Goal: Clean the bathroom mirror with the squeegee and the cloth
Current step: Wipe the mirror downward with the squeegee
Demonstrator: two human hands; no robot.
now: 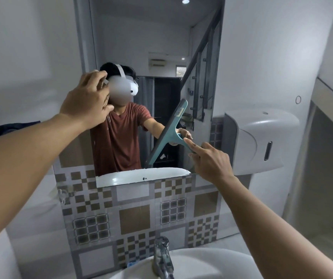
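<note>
The tall bathroom mirror (141, 47) hangs on the wall ahead and reflects a person in a red shirt. My right hand (209, 160) grips the handle of a teal squeegee (169, 133), index finger stretched along the handle. The blade stands tilted against the lower right of the glass. My left hand (87, 101) rests on the mirror's left side at head height, fingers spread, with nothing seen in it. A dark cloth (10, 129) lies on a ledge at the far left, away from both hands.
A white sink (191, 262) with a chrome faucet (162, 256) sits directly below. Patterned tiles (133, 214) cover the wall under the mirror. A white wall dispenser (258, 137) juts out just right of the squeegee hand.
</note>
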